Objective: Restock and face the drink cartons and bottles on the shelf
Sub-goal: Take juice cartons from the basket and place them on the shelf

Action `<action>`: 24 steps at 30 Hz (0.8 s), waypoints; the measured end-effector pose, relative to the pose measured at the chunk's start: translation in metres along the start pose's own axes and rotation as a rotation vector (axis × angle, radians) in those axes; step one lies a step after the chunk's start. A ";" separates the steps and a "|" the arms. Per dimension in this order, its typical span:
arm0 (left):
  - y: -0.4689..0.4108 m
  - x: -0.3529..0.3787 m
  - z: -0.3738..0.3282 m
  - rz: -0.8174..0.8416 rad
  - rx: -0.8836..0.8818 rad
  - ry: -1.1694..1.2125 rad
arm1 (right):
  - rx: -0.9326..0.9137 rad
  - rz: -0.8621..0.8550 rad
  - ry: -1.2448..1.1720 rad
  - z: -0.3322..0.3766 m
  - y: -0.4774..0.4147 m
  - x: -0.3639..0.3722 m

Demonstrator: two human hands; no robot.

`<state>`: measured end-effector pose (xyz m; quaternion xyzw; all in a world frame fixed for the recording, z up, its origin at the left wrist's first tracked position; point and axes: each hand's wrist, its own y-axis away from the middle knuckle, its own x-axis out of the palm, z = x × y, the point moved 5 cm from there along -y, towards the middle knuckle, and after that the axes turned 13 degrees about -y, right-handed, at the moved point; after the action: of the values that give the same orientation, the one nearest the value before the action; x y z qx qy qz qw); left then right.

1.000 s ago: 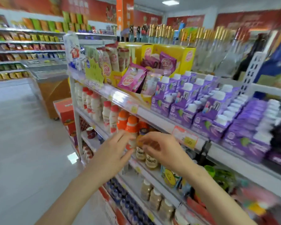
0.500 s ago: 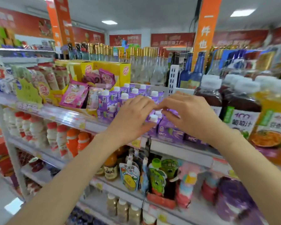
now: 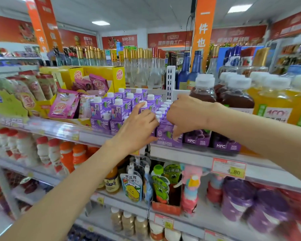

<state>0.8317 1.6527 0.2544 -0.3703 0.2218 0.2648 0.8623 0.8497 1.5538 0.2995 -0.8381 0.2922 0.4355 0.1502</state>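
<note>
Purple drink cartons (image 3: 118,110) with white caps stand in stacked rows on the upper shelf (image 3: 189,156). One front purple carton (image 3: 166,136) sits at the shelf edge between my hands. My left hand (image 3: 137,126) touches the carton's left side with fingers spread and the index finger lifted toward a cap. My right hand (image 3: 186,113) reaches over the carton tops, thumb pressed down its front face, fingers curled behind. Dark juice bottles (image 3: 205,91) and orange juice bottles (image 3: 274,103) stand right of the cartons.
Pink sachets (image 3: 66,105) fill a yellow display box at left. A white divider (image 3: 170,79) rises behind the cartons, with glass bottles (image 3: 146,72) beyond. The lower shelf holds red- and orange-capped bottles (image 3: 66,157) and drink pouches (image 3: 132,185). A price tag (image 3: 228,168) hangs at right.
My view and both hands rose from the lower-shelf bottles to the purple cartons. Since half a second ago the hands dropped from the caps onto the front carton.
</note>
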 end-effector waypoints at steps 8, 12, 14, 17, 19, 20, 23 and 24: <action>0.024 -0.002 -0.001 -0.048 -0.097 0.072 | 0.066 0.022 -0.163 0.014 -0.008 0.007; 0.033 -0.002 -0.001 -0.010 -0.170 0.189 | 0.101 0.046 -0.207 0.016 -0.009 0.005; 0.036 -0.003 0.000 0.016 -0.191 0.290 | 0.117 0.058 -0.227 0.015 -0.010 0.002; 0.042 -0.003 0.003 0.038 -0.290 0.474 | 0.149 0.005 -0.239 0.010 -0.008 -0.008; 0.045 -0.006 0.007 0.035 -0.402 0.626 | 0.165 -0.066 -0.249 0.004 -0.002 -0.020; 0.046 -0.008 0.008 0.039 -0.454 0.695 | 0.168 -0.109 -0.263 0.001 0.001 -0.028; 0.046 -0.017 0.013 0.002 -0.574 0.918 | 0.171 -0.250 -0.401 -0.008 0.012 -0.051; 0.046 -0.023 0.014 -0.035 -0.584 0.991 | 0.173 -0.272 -0.511 -0.010 0.015 -0.056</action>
<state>0.7878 1.6833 0.2524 -0.6764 0.5112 0.0957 0.5216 0.8218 1.5564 0.3509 -0.7167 0.1663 0.5817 0.3468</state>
